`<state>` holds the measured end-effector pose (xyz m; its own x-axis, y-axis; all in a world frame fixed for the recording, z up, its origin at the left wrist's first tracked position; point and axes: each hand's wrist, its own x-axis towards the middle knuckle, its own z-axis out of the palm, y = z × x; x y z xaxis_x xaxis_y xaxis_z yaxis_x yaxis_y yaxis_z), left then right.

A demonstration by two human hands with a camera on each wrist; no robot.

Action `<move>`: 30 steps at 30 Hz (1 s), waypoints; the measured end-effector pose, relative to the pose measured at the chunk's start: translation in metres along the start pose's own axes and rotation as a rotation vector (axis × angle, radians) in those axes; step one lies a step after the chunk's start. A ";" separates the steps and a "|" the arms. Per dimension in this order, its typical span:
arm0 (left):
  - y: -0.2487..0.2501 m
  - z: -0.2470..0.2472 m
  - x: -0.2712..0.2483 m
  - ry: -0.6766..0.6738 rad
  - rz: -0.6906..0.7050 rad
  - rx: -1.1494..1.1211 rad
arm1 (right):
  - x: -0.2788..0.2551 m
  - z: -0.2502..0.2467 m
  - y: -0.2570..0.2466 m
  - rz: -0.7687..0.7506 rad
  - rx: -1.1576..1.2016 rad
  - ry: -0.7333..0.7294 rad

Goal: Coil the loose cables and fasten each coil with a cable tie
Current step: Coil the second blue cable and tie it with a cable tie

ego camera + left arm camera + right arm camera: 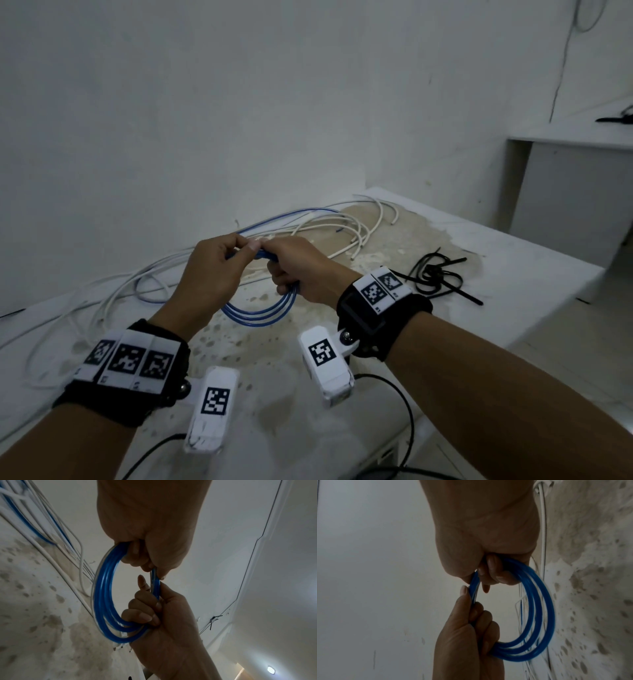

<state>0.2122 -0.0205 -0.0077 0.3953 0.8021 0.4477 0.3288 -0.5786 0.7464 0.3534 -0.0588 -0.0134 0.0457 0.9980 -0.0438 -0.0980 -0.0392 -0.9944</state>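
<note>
A blue cable coil [261, 311] of about three loops hangs between both hands above the table. My left hand [239, 247] grips the coil's top from the left, fingers curled round the strands. My right hand [274, 251] holds the same bundle from the right, thumb on top. In the left wrist view the blue coil [102, 595] runs from my left hand [145, 534] to my right hand [164, 615]. The right wrist view shows the coil [539, 608] under my right hand [488, 534], with the left hand [467, 635] below. Black cable ties [438, 278] lie to the right.
Loose white cables [342, 226] and a blue strand [284, 219] sprawl across the stained white table [513, 260] behind and left of the hands. A wall stands close behind. A white shelf [565, 137] sits at the far right.
</note>
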 end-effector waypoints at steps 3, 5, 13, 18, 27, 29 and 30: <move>0.000 0.009 0.004 0.006 -0.027 -0.030 | -0.001 -0.012 0.002 0.001 -0.026 -0.015; 0.000 0.014 0.007 0.018 -0.037 -0.045 | -0.001 -0.022 0.001 -0.008 -0.107 0.050; 0.004 0.019 0.007 0.015 -0.055 -0.071 | -0.003 -0.127 -0.006 0.075 -0.939 0.653; -0.001 0.016 0.008 0.016 -0.073 -0.094 | -0.024 -0.199 0.005 0.231 -1.147 0.707; 0.000 0.013 0.004 -0.003 -0.065 -0.080 | -0.022 -0.240 0.024 0.394 -0.948 0.695; 0.001 0.013 0.004 -0.003 -0.068 -0.084 | -0.024 -0.242 0.028 0.386 -0.954 0.719; 0.000 0.012 0.004 -0.002 -0.072 -0.089 | -0.022 -0.247 0.031 0.367 -0.996 0.730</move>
<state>0.2242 -0.0190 -0.0115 0.3754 0.8408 0.3901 0.2786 -0.5038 0.8177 0.5946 -0.0939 -0.0673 0.7357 0.6749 -0.0564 0.5452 -0.6396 -0.5419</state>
